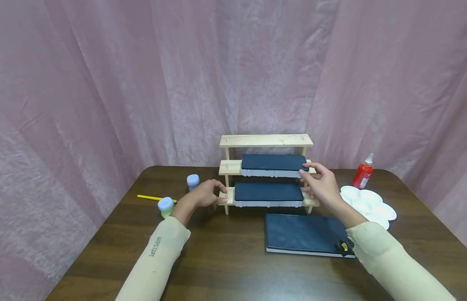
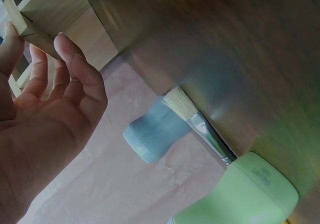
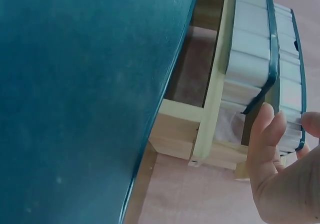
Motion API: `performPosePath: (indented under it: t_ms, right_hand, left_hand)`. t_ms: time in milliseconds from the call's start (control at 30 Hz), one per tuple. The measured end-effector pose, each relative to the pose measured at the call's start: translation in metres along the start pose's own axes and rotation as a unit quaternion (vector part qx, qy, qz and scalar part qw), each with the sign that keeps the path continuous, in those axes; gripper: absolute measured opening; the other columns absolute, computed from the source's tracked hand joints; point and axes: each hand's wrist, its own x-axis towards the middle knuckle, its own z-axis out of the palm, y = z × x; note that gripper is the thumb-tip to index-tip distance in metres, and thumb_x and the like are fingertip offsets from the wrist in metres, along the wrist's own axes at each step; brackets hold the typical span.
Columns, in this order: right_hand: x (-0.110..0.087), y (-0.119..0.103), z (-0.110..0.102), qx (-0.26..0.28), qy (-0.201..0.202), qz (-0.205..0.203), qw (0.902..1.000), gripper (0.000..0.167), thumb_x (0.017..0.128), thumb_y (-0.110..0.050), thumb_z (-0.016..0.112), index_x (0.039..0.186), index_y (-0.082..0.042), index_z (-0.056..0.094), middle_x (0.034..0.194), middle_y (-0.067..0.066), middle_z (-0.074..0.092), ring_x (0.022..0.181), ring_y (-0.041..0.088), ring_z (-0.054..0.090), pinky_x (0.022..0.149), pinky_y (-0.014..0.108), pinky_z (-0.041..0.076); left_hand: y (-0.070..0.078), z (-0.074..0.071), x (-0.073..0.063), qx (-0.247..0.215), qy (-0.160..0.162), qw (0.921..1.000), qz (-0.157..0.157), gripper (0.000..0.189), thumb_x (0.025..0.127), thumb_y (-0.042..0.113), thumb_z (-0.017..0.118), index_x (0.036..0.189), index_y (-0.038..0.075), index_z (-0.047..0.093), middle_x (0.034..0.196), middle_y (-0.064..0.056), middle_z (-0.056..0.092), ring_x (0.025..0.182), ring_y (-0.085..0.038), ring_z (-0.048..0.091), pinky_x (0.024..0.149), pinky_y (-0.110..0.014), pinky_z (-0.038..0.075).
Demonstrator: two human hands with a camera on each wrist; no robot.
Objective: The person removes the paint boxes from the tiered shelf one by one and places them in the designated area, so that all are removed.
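Pink curtain [image 1: 271, 62] behind | left hand [image 1: 207, 194] pinches three-tier wooden riser [image 1: 267, 140] at nine o'clock, apparently steadying it | right hand [image 1: 322, 186] pinches upper navy-lidded case [image 1: 272, 162] at three o'clock, likely controlling its position

The left hand [image 1: 207, 194] grips the wooden three-tier stand [image 1: 266, 140]; the right hand [image 1: 323, 186] pinches the upper navy-lidded case [image 1: 273, 162], above the lower case [image 1: 269, 192]

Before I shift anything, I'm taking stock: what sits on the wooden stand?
The wooden stand bears a dark-topped white case on the middle shelf and a second case on the bottom shelf. Any contents, and the wood beneath both cases, are covered.
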Motion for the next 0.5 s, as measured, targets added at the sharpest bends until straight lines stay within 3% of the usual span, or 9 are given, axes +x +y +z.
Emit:
performPosePath:
  t_ms: [233, 500]
  right_hand:
    - [0.001, 0.008, -0.006, -0.047, -0.01, -0.045, 0.9978, 0.058, 0.098, -0.029, 0.065, 0.15, -0.016, 0.043, 0.107, 0.023, 0.068, 0.074, 0.033, 0.072, 0.048, 0.031, 0.052]
    - [0.001, 0.011, -0.006, -0.105, 0.0, -0.1, 0.9895, 0.058, 0.094, -0.024, 0.07, 0.146, -0.011, 0.046, 0.098, 0.021, 0.07, 0.074, 0.033, 0.071, 0.062, 0.026, 0.057]
  left_hand:
    - [0.001, 0.0, 0.001, 0.003, -0.003, 1.0, 0.001, 0.023, 0.083, 0.017, 0.082, 0.101, 0.012, 0.069, 0.113, -0.01, 0.065, 0.101, -0.029, 0.056, 0.09, -0.04, 0.045]
    - [0.0, 0.0, 0.0, 0.002, -0.002, 1.0, 0.005, 0.022, 0.082, 0.016, 0.082, 0.1, 0.011, 0.069, 0.114, -0.011, 0.064, 0.107, -0.034, 0.056, 0.093, -0.041, 0.045]
